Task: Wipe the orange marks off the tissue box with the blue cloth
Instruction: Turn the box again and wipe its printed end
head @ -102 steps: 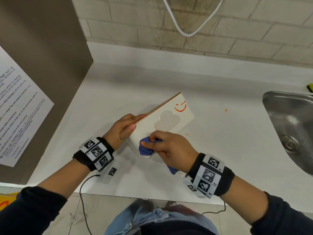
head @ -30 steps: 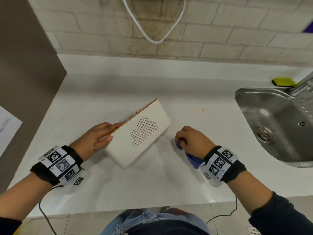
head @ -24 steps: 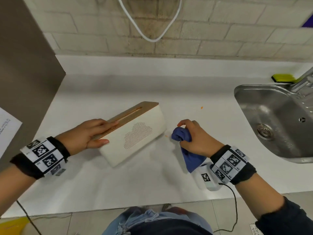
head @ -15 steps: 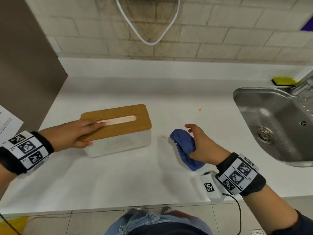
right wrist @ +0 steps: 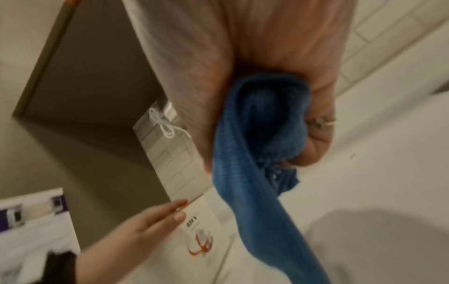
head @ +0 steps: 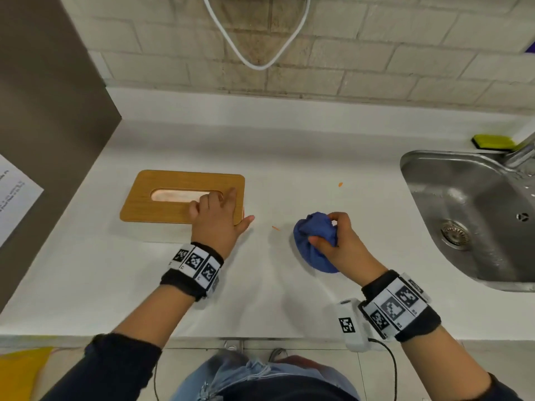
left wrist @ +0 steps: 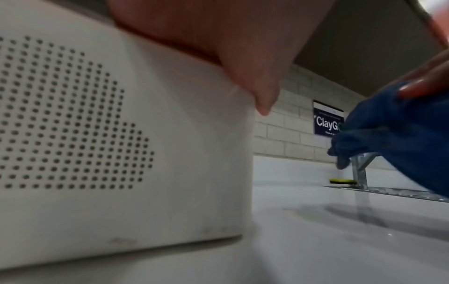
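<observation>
The tissue box [head: 162, 198], white with a wooden lid, stands upright on the counter, left of centre. My left hand [head: 223, 206] lies on the right end of the lid, fingers flat and thumb out past the box's end. In the right wrist view an orange mark [right wrist: 200, 247] shows on that white end face. The left wrist view shows the box's front [left wrist: 170, 173] with its dotted cloud and no orange. My right hand [head: 335, 238] grips the bunched blue cloth [head: 312, 235] just right of the box, apart from it.
Two orange specks [head: 275, 228] [head: 340, 184] lie on the white counter. A steel sink [head: 428, 157] with a tap and a yellow sponge [head: 493, 141] is at the right. A brown panel [head: 52, 111] walls the left. The counter's front edge [head: 260, 337] is near me.
The box went from tipped on its side to upright, lid up. My left hand shifted from its left end to its right end. The right hand drew the cloth off the box.
</observation>
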The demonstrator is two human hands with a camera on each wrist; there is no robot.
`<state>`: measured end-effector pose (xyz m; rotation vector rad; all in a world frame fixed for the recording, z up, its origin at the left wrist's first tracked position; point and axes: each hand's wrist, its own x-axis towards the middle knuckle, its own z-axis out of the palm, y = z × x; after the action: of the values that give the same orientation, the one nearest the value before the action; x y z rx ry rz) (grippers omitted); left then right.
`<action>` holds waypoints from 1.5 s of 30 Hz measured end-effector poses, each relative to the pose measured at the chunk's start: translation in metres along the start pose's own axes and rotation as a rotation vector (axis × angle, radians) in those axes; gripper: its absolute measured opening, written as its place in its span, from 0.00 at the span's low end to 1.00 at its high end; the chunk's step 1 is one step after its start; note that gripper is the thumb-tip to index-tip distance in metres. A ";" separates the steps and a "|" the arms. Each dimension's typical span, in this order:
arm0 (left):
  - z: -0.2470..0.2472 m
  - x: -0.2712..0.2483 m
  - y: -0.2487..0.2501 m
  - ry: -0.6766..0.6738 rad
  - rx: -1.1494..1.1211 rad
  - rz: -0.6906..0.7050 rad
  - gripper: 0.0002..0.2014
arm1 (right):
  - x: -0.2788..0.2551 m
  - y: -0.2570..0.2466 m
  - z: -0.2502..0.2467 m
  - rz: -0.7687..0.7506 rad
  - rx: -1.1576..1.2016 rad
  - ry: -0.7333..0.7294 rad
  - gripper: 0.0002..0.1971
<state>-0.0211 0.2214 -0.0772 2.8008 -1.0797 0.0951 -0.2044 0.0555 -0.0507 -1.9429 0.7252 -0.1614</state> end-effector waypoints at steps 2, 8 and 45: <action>0.005 0.002 -0.003 0.020 0.011 0.035 0.35 | 0.000 0.002 -0.001 0.072 -0.035 -0.119 0.34; -0.030 -0.005 -0.031 0.110 -0.204 0.158 0.36 | -0.001 -0.017 -0.003 -0.044 -0.128 -0.106 0.29; -0.079 0.033 -0.139 -0.004 -1.263 0.233 0.24 | 0.066 -0.165 0.140 -1.041 -0.216 -0.046 0.14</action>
<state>0.0960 0.3133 -0.0101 1.5431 -0.9439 -0.4174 -0.0249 0.1780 0.0102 -2.3499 -0.3798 -0.6814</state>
